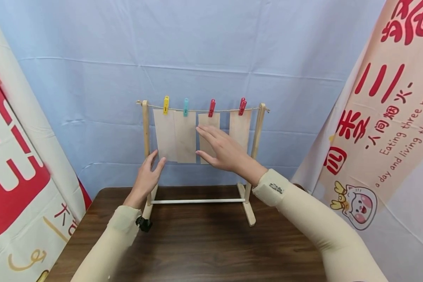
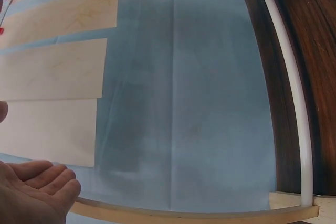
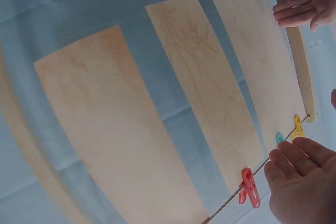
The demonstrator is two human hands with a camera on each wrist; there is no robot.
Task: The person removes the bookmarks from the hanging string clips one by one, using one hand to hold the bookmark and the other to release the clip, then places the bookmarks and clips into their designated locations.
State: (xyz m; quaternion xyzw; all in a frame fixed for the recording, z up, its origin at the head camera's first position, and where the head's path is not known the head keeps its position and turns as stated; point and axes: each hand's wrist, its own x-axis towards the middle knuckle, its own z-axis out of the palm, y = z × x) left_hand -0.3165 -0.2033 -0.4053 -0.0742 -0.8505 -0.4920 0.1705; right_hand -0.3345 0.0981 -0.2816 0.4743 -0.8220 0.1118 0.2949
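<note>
Pale sheets [image 1: 185, 137], four of them, hang from a cord [image 1: 225, 111] strung across a wooden rack [image 1: 146, 129] on the worktop [image 1: 204, 243]. Head view: right hand [image 1: 227, 150] in front of the third sheet [image 1: 205, 143], fingers straight, nothing held. Likeliest trouble: a brush of those fingers dragging that sheet from its single red peg [image 1: 212, 108]. Left hand [image 1: 148, 172] at the lower corner of the leftmost sheet [image 1: 165, 135]; a bump on the post could rock the whole rack, the base being light-looking.

Left wrist view: left fingers loose and empty, just beside the sheet edge. Two nearest sheets run together along one side, so a tug on either might shift both. Surfaces cream, flat, square-cornered.

Right wrist view: right fingers extended near the cord; a snag there could jolt every peg. Sheets look tan, faintly streaked; dim here, so perhaps grain, perhaps print.
</note>
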